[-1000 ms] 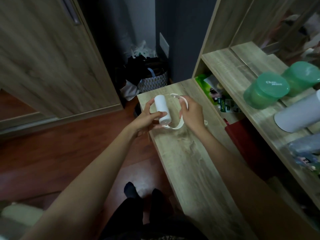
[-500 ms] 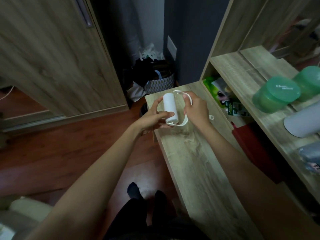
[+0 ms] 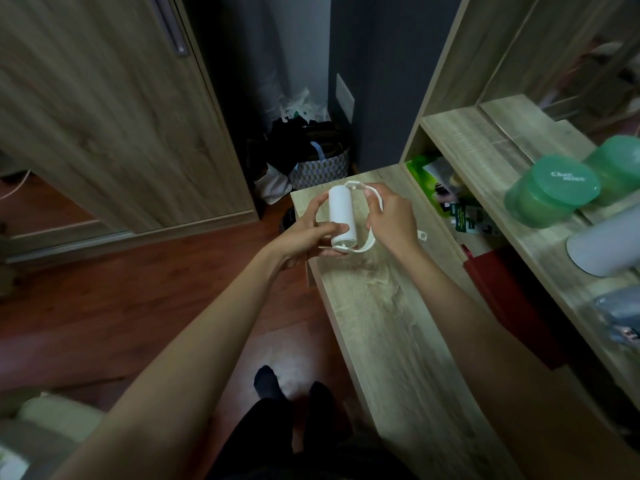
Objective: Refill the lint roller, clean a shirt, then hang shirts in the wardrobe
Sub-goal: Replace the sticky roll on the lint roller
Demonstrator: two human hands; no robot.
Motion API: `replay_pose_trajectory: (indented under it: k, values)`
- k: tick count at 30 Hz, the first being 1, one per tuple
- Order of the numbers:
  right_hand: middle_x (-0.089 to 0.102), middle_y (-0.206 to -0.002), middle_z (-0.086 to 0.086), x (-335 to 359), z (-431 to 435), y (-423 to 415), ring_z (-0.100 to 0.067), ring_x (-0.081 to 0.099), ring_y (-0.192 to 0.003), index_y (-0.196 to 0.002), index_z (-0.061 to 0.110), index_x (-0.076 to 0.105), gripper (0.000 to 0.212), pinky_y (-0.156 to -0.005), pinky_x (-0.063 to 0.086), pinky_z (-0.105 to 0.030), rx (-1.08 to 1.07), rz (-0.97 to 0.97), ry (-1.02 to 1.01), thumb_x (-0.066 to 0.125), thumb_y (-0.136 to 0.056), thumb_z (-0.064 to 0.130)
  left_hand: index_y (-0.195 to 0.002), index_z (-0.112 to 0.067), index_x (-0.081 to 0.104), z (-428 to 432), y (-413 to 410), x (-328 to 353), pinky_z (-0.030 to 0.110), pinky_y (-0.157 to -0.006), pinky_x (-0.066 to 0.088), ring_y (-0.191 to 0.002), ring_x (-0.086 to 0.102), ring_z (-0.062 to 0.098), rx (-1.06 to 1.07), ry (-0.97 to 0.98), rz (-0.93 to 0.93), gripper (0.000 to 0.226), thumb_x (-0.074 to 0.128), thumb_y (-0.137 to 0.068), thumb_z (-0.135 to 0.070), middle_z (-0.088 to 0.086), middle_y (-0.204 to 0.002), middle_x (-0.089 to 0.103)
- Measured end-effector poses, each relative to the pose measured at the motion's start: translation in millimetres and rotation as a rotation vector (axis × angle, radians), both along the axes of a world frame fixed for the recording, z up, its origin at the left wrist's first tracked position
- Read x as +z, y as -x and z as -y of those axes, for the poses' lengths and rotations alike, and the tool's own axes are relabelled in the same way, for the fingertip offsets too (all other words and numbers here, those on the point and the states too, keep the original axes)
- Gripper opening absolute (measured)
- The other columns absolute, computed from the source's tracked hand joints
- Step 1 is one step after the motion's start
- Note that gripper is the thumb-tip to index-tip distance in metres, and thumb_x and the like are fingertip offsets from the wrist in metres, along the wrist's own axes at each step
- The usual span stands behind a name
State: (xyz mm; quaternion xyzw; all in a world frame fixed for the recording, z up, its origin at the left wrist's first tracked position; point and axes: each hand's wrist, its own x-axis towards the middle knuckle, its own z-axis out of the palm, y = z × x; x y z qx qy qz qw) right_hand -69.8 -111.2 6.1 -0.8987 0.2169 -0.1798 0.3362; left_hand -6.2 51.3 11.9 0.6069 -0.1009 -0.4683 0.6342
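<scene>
A white lint roller refill (image 3: 340, 213), a plain cylinder, sits inside the white lint roller frame (image 3: 367, 244), held over the far end of a wooden bench (image 3: 391, 327). My left hand (image 3: 304, 237) grips the lower part of the cylinder with thumb and fingers. On the other side my right hand (image 3: 389, 220) clasps the frame's curved arm and handle. The frame's far clip shows above the cylinder's top end. No shirt is in view.
A wooden wardrobe door (image 3: 104, 109) stands at the left. A patterned basket with dark clothes (image 3: 318, 161) sits in the corner behind the bench. To the right a shelf unit holds green lidded jars (image 3: 550, 192), a white cylinder (image 3: 606, 244) and packets (image 3: 450, 199).
Both hands have stayed on the roller with barely any change of grip. The camera view has drifted, so the hands sit slightly further right and lower in the picture.
</scene>
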Motion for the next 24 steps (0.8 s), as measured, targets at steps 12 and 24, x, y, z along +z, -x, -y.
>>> replay_pose_trajectory:
  k: [12,24]
  values:
    - [0.069,-0.097,-0.016,-13,-7,5,-0.034,0.063,-0.089,-0.111,0.008,0.064,0.032,-0.074,0.050,-0.040,-0.096,-0.067,0.034,0.039,-0.099,0.025,-0.142,-0.036,0.022,0,8,1,0.052,-0.082,0.057,-0.093,0.070,0.037,-0.045,-0.103,0.145,0.077,0.066,-0.088,-0.004,0.019,-0.109,0.068]
    - [0.070,-0.094,-0.014,-27,-6,3,-0.032,0.064,-0.086,-0.094,0.009,0.070,0.030,-0.076,0.052,-0.040,-0.205,-0.177,-0.120,0.045,-0.094,0.025,-0.144,-0.035,0.022,0,6,-1,0.024,-0.058,0.055,-0.074,0.071,0.015,-0.105,-0.142,0.225,0.077,0.065,-0.088,-0.004,0.006,-0.096,0.070]
